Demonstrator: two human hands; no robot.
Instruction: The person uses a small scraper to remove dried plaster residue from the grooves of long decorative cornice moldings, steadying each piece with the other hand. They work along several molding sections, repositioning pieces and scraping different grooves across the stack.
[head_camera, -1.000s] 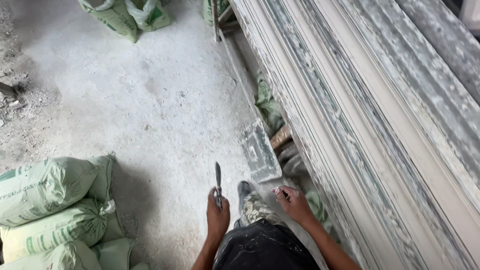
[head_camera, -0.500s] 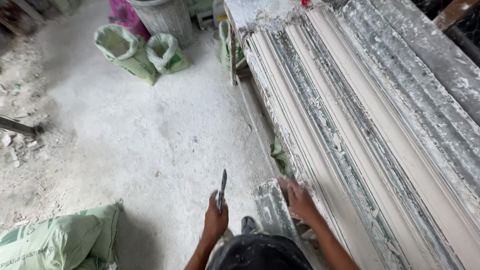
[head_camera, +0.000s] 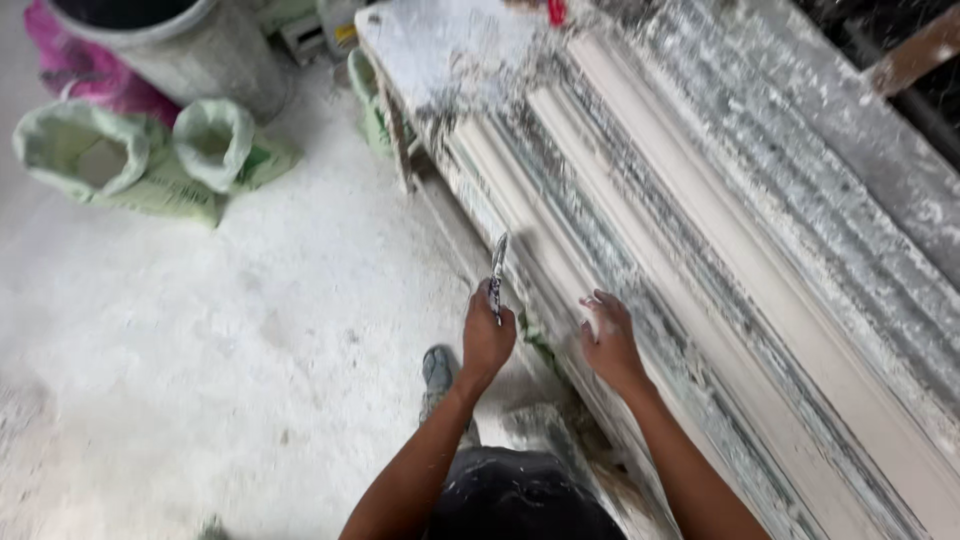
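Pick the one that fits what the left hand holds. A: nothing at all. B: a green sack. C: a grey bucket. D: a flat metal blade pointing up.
D: the left hand grips a thin metal blade that sticks up beside the long white moulding, while the right hand rests on that moulding.

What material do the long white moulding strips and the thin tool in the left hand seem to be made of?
The moulding strips look like cast plaster: matt, chalky white, with crumbs and dust around them. The tool in the left hand seems to be a metal blade: thin, grey, slightly shiny, smeared white. The blur leaves this uncertain.
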